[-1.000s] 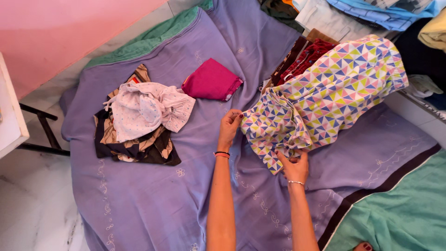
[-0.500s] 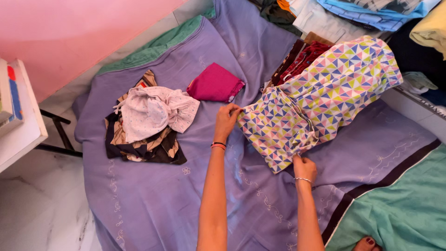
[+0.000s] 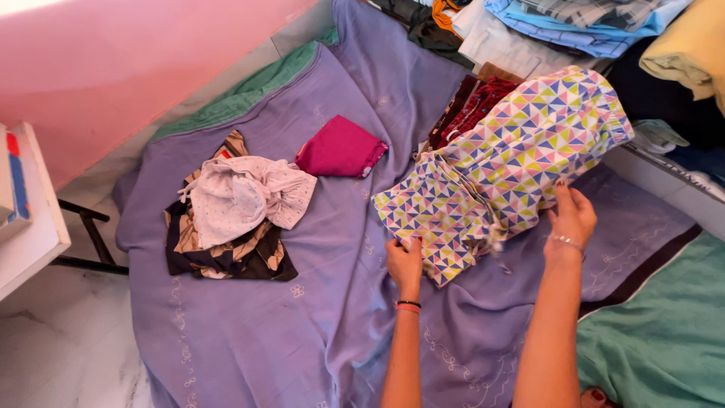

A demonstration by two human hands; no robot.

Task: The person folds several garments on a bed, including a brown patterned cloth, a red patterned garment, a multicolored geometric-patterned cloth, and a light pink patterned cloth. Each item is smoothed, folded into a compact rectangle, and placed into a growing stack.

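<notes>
- My left hand (image 3: 405, 262) is nearest to me; it pinches the lower edge of the triangle-patterned garment (image 3: 504, 168), with the fingers closed on the cloth.
- My right hand (image 3: 572, 217) is a little further and to the right. It is open, the fingers spread loosely, and it touches the side of the same garment near its middle; I cannot tell if it grips anything.
- The garment lies on the purple sheet (image 3: 249, 340) that covers the bed. It is spread out flat, partly doubled, and not yet a compact packet, so I judge that the folding is only in its first part.
- To the left, well apart from my hands, a pale dotted garment (image 3: 245, 196) lies crumpled on top of a brown and black patterned cloth (image 3: 226, 261). Both are not folded.
- Beyond them, a magenta cloth (image 3: 341, 146) is already folded in a small neat square; this is the only finished piece I see.
- Farthest, at the top right, a heap of other clothes (image 3: 559, 26) waits, touching the far end of my garment. Most of the work is left, as I judge.
</notes>
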